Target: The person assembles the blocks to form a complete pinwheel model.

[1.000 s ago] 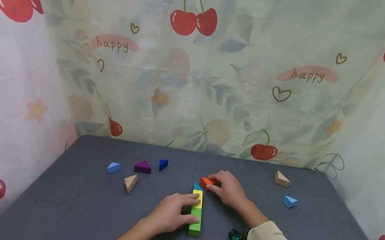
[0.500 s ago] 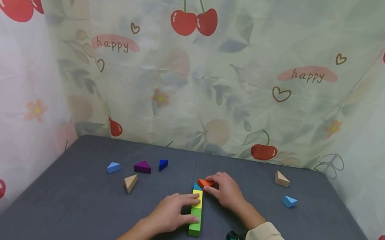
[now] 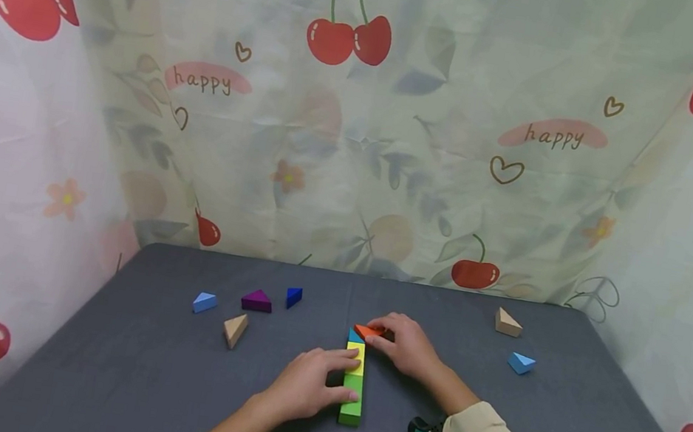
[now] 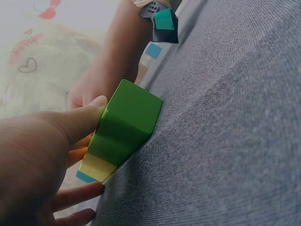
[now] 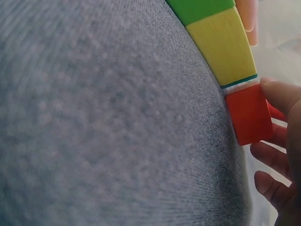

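Near the table's middle, a green block (image 3: pixel 351 402), a yellow block (image 3: pixel 355 359) and a teal triangular block (image 3: pixel 355 336) stand end to end in a row. My left hand (image 3: pixel 309 384) rests on this row, thumb on the green block and forefinger on the yellow one, fingers fairly straight. My right hand (image 3: pixel 411 345) pinches an orange-red triangular block (image 3: pixel 367 332) between thumb and fingers, against the teal block's slanted side. In the right wrist view, a thin gap shows between the yellow block (image 5: pixel 225 47) and the orange-red block (image 5: pixel 249 115).
To the left lie a light blue triangle (image 3: pixel 204 303), a purple triangle (image 3: pixel 257 300), a dark blue triangle (image 3: pixel 293 298) and a wooden triangle (image 3: pixel 234 330). Another wooden triangle (image 3: pixel 508 323) and a blue triangle (image 3: pixel 522 363) lie on the right. Patterned cloth (image 3: pixel 353 172) encloses the grey table (image 3: pixel 147 380).
My right hand has moved slightly left with the orange-red triangular block, bringing it up to the teal block. The left hand and the row have kept still.
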### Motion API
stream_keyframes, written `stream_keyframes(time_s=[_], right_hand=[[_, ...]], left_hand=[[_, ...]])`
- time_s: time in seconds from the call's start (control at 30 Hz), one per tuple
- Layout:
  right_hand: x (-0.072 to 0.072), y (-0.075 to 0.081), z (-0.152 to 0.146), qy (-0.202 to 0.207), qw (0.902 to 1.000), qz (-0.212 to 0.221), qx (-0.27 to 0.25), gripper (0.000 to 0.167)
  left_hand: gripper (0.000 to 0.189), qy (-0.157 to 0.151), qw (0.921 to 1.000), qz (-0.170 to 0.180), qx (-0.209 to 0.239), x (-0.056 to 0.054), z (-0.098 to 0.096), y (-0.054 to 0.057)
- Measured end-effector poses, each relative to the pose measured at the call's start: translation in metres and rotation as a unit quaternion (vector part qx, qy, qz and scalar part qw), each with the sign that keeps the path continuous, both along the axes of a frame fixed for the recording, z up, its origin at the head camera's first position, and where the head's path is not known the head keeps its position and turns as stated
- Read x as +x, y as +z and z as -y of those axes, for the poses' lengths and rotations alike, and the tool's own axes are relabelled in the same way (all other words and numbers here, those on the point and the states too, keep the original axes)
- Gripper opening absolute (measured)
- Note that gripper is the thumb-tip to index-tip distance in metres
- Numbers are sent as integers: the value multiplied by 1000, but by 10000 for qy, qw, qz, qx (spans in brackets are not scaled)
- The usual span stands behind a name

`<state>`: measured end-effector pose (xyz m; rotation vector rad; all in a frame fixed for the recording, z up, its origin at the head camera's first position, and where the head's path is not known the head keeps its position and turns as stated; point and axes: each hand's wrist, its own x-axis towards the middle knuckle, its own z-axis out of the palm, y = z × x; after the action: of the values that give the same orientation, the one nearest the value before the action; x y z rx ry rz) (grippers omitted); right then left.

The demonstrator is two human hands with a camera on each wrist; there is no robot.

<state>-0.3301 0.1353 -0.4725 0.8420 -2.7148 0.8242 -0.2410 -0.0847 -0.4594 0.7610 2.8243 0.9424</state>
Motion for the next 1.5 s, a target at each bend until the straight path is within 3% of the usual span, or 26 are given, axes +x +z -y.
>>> stream_keyframes(time_s=[1.0, 1.5], right_hand=[[4, -4, -2, 298, 9974, 344, -555, 26], [1, -9, -2, 352, 9969, 300, -635, 28]], left_hand=[[55, -61, 9999, -73, 77, 0, 0, -1], [55, -53, 10000, -17, 72, 0, 1, -1]])
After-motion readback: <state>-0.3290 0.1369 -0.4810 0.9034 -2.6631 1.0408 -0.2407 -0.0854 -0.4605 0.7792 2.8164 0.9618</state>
